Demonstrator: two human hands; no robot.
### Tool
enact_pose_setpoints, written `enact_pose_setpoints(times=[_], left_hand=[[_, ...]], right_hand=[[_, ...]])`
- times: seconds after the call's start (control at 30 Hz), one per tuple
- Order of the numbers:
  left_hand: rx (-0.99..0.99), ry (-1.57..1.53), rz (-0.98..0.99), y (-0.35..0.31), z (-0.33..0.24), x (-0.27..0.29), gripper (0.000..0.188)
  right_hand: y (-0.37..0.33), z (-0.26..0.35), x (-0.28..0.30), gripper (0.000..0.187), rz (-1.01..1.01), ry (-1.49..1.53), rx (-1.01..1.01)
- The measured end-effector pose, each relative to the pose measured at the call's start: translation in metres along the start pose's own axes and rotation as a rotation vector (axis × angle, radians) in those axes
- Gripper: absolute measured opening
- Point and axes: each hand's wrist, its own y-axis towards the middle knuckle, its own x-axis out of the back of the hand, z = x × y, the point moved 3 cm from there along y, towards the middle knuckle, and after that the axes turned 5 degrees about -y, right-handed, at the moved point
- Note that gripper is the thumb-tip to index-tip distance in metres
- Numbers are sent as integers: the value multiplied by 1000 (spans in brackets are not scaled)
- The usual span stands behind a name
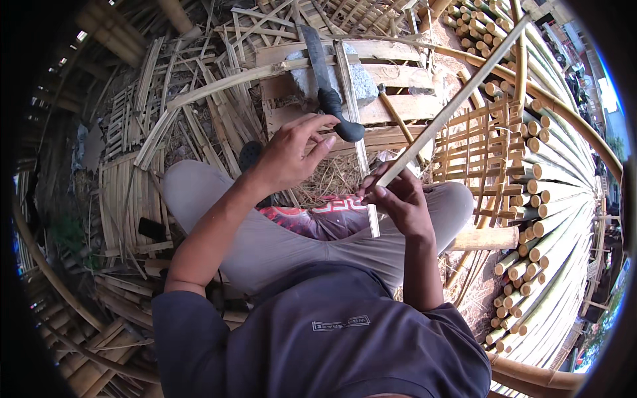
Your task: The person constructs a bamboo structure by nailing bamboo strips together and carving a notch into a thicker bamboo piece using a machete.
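Observation:
Between the thumb and fingers of my right hand (pixel 398 196) is a long, narrow bamboo strip (pixel 458 103), slanting up to the far right. My left hand (pixel 292 149) has its thumb and fingers apart. Its fingertips are right beside the dark handle (pixel 342 119) of a machete; whether they touch it I cannot tell. The machete's blade (pixel 314 56) points away from me and rests across a grey stone block (pixel 366 78). A second bamboo strip (pixel 355 126) runs from the block down over my lap, passing close by my right hand.
Under the block are wooden slats (pixel 405 106), with a hammer-like tool (pixel 398 119) to the right. A woven bamboo lattice (pixel 474 146) stands beside stacked bamboo poles (pixel 554 192). Split bamboo (pixel 126 205) litters the left, with a black phone-like object (pixel 152 229) on it.

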Motion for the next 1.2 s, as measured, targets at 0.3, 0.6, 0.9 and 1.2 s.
enact_pose_setpoints(times=[0.3, 0.6, 0.9, 1.2], left_hand=[[325, -1195, -58, 28, 39, 46, 55], [403, -1358, -302, 9, 75, 85, 28], [105, -1515, -112, -10, 88, 95, 27], [412, -1162, -318, -14, 74, 73, 17]], right_hand=[[49, -70, -87, 30, 558, 29, -464], [70, -101, -82, 50, 462, 25, -586], [80, -107, -78, 43, 401, -323, -457], [59, -118, -83, 40, 497, -533, -373]])
